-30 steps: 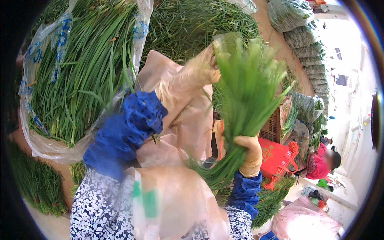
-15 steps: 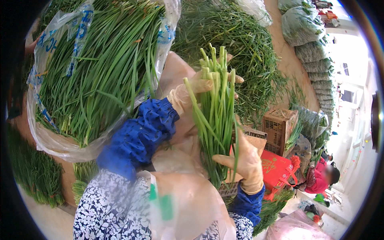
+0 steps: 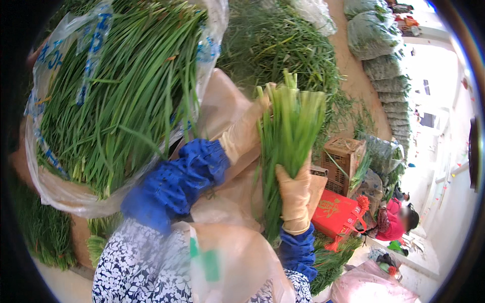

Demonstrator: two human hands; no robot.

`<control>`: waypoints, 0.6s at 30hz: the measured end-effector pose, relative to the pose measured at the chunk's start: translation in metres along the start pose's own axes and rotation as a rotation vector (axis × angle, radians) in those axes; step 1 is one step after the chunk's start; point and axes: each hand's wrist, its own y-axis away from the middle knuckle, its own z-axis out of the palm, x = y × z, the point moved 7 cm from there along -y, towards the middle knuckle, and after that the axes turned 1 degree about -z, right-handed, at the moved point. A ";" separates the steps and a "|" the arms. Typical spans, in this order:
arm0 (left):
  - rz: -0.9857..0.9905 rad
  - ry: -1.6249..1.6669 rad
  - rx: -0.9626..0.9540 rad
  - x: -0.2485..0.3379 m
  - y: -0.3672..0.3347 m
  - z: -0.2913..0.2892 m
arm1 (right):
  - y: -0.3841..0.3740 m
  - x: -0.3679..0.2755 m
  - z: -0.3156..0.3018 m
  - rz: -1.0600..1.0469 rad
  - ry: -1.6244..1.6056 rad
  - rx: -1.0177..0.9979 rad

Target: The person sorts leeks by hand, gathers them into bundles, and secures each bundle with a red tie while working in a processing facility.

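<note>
In front of me a bunch of garlic chives (image 3: pixel 290 121) stands nearly upright, pale cut ends up and dark leaves hanging down. Its upper part is smeared by motion. My right hand (image 3: pixel 295 194), in a cream glove, is closed round the bunch's lower half. Close against the upper left side is my gloved left hand (image 3: pixel 246 132); its fingers are blurred and partly hidden by the stems, so their grip does not show. To the left, a clear plastic bag (image 3: pixel 65 194) with blue print lies open round a big heap of long chives (image 3: pixel 126 96).
Loose green leaves (image 3: pixel 283 45) are piled ahead. A brown crate (image 3: pixel 343 159) and a red bag (image 3: pixel 336 214) stand to the right. Filled plastic bags (image 3: pixel 374 38) line the far right, and a person in pink (image 3: pixel 391 222) is beyond. Bundled chives (image 3: pixel 43 232) lie lower left.
My right hand has gone from spread fingers beside the stems to closed round the bunch. The bunch has shifted right and gathered tighter. My left hand's fingers no longer show past the stems.
</note>
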 end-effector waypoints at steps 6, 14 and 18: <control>-0.091 -0.386 -0.198 0.021 -0.006 0.011 | 0.016 -0.067 0.029 -0.103 0.670 -0.527; -0.132 -0.345 -0.301 0.004 -0.017 -0.003 | -0.067 -0.089 -0.122 0.051 0.290 -0.237; -0.125 -0.350 -0.349 0.006 -0.019 -0.011 | -0.161 -0.142 -0.042 -0.414 0.188 -0.116</control>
